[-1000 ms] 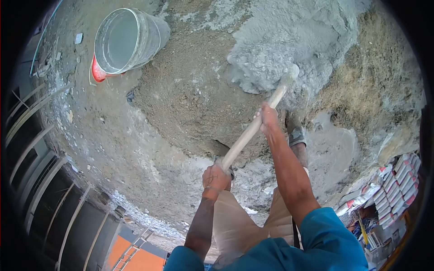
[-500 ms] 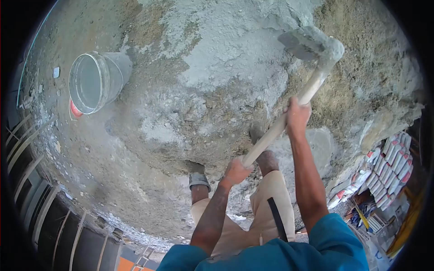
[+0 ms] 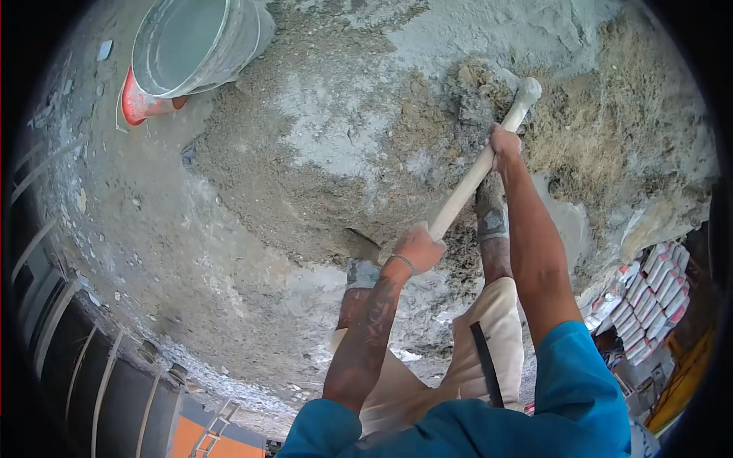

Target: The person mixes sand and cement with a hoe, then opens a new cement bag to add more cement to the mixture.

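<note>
A long-handled hoe (image 3: pixel 467 185) slants from the middle of the view up to the right. Its lower handle end is wrapped by my left hand (image 3: pixel 418 248), which has a bracelet at the wrist. Farther up the shaft, near the head, my right hand (image 3: pixel 505 145) is closed round the wood. The hoe's blade is mostly hidden behind a clump of damp sand and grey powder (image 3: pixel 477 91). Around it spreads a pile of sand streaked with grey cement (image 3: pixel 336 137). My boots stand in the material, just below the handle.
A large bucket of cloudy water (image 3: pixel 183 46) stands at the upper left, with a red container (image 3: pixel 145 103) beside it. Stacked sacks (image 3: pixel 657 294) lie at the right. Curved bars (image 3: pixel 57 328) line the lower left, and an orange surface (image 3: pixel 191 439) shows at the bottom.
The hoe head has come down and nearer, and its blade now sits in the mix. My left hand has shifted right and up, my right hand slightly up. The bucket appears higher and larger.
</note>
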`<state>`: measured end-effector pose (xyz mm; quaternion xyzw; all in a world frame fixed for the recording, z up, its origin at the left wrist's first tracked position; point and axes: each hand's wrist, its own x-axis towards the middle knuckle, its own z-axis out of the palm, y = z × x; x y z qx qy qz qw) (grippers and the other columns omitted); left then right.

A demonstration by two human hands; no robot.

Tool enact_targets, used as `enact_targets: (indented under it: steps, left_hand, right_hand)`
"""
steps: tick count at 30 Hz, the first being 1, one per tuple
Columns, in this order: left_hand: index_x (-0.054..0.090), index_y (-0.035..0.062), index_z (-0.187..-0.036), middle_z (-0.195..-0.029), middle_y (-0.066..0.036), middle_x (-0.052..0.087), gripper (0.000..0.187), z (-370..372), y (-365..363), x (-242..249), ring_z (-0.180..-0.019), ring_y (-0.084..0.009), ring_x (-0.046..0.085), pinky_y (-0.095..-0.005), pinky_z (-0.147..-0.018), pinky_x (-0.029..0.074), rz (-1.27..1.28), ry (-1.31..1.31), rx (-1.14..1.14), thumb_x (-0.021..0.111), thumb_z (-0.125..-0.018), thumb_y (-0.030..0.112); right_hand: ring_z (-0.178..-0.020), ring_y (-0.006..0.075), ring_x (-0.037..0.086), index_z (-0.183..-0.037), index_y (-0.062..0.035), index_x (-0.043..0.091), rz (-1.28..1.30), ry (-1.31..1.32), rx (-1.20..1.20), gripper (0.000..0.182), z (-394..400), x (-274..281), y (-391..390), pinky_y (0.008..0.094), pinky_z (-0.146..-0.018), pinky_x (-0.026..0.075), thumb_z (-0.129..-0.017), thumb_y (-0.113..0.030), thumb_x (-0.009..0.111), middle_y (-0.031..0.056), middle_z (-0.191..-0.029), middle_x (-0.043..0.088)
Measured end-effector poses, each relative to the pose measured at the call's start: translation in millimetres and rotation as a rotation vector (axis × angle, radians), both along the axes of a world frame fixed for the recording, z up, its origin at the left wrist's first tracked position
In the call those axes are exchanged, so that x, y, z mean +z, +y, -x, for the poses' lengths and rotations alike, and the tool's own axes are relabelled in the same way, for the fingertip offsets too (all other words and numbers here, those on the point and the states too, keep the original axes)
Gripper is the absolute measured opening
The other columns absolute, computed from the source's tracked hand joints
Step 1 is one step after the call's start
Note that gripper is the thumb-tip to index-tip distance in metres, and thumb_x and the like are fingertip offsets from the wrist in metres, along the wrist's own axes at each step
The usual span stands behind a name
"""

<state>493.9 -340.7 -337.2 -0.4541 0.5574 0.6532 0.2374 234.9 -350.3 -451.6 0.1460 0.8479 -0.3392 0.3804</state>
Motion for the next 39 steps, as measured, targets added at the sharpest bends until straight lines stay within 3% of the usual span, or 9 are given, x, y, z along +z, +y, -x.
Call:
enact_targets:
  steps: [3,6,8,13,22,25,31,38,39]
  left_hand:
    - [0.053,-0.005,-0.09,-0.056,-0.006,0.052,0.029,-71,-19,57,-0.046,-0.0124,0.05,-0.0284,-0.042,0.04,-0.312,-0.177,0.175,0.058,-0.071,0.016]
    - [0.053,-0.005,-0.086,-0.056,-0.008,0.052,0.026,-152,0,110,-0.048,-0.0152,0.051,-0.0296,-0.045,0.041,-0.11,-0.072,0.337,0.058,-0.069,0.014]
    - [0.056,0.0002,-0.087,-0.07,-0.018,0.057,0.026,-189,9,150,-0.068,-0.0302,0.058,-0.0357,-0.064,0.045,-0.106,-0.255,0.188,0.058,-0.066,0.015]
    - [0.056,0.0009,-0.076,-0.067,-0.018,0.058,0.022,-217,80,195,-0.064,-0.0349,0.058,-0.0392,-0.06,0.047,0.151,-0.425,0.152,0.063,-0.062,0.017]
    - [0.055,0.0006,-0.093,-0.072,-0.018,0.058,0.035,73,-28,-25,-0.069,-0.0333,0.057,-0.0377,-0.061,0.044,0.356,0.177,0.389,0.062,-0.065,0.019]
    - [0.054,-0.003,-0.092,-0.072,-0.02,0.058,0.035,112,-73,-17,-0.067,-0.0316,0.058,-0.0365,-0.059,0.045,0.223,0.103,0.36,0.06,-0.067,0.021]
    - [0.054,-0.003,-0.09,-0.071,-0.022,0.057,0.034,-10,-56,10,-0.068,-0.0326,0.059,-0.0374,-0.06,0.045,0.11,-0.113,0.333,0.059,-0.066,0.021]
    - [0.052,0.0013,-0.085,-0.072,-0.021,0.057,0.03,-162,11,142,-0.072,-0.0389,0.055,-0.0424,-0.064,0.046,0.218,-0.245,0.277,0.062,-0.064,0.02]
    - [0.053,0.0019,-0.081,-0.069,-0.021,0.057,0.028,-183,26,159,-0.069,-0.0378,0.056,-0.0418,-0.062,0.046,0.193,-0.354,0.211,0.063,-0.062,0.019]
  right_hand:
    - [-0.047,0.0217,0.052,-0.07,0.0077,0.055,0.066,-0.146,-0.033,0.026,-98,31,-32,0.035,-0.043,0.043,-0.071,-0.018,0.052,0.0128,-0.059,0.054]
    - [-0.044,0.0191,0.052,-0.064,0.0065,0.051,0.071,-0.105,0.173,0.023,-191,75,-24,0.0327,-0.041,0.044,-0.072,-0.015,0.056,0.0147,-0.056,0.054]
    - [-0.043,0.0145,0.047,-0.074,0.0017,0.044,0.253,-0.23,0.029,0.014,-242,128,-11,0.0278,-0.037,0.041,-0.077,-0.01,0.052,0.0059,-0.056,0.046]
    - [-0.042,0.0151,0.044,-0.086,-0.0002,0.037,0.24,-0.502,-0.16,0.018,-261,209,16,0.0291,-0.037,0.041,-0.074,-0.003,0.05,0.0068,-0.061,0.042]
    - [-0.044,0.0185,0.054,-0.072,0.0084,0.05,0.192,0.399,0.348,0.024,36,121,-132,0.0315,-0.042,0.046,-0.073,-0.015,0.053,0.0123,-0.058,0.055]
    - [-0.048,0.0195,0.054,-0.07,0.0085,0.051,0.137,0.24,0.388,0.026,96,48,-173,0.0318,-0.045,0.047,-0.075,-0.017,0.053,0.0128,-0.058,0.054]
    - [-0.045,0.0172,0.049,-0.08,0.0066,0.047,0.136,-0.162,0.231,0.018,-35,-2,-137,0.0322,-0.04,0.047,-0.076,-0.011,0.049,0.0087,-0.059,0.048]
    - [-0.043,0.0139,0.043,-0.066,-0.0007,0.041,0.27,-0.331,0.106,0.01,-213,143,-71,0.0285,-0.039,0.04,-0.071,-0.006,0.047,0.0051,-0.056,0.041]
    - [-0.042,0.0139,0.044,-0.08,0.0025,0.04,0.293,-0.38,0.015,0.016,-238,155,-48,0.0282,-0.037,0.039,-0.072,-0.007,0.05,0.0056,-0.057,0.043]
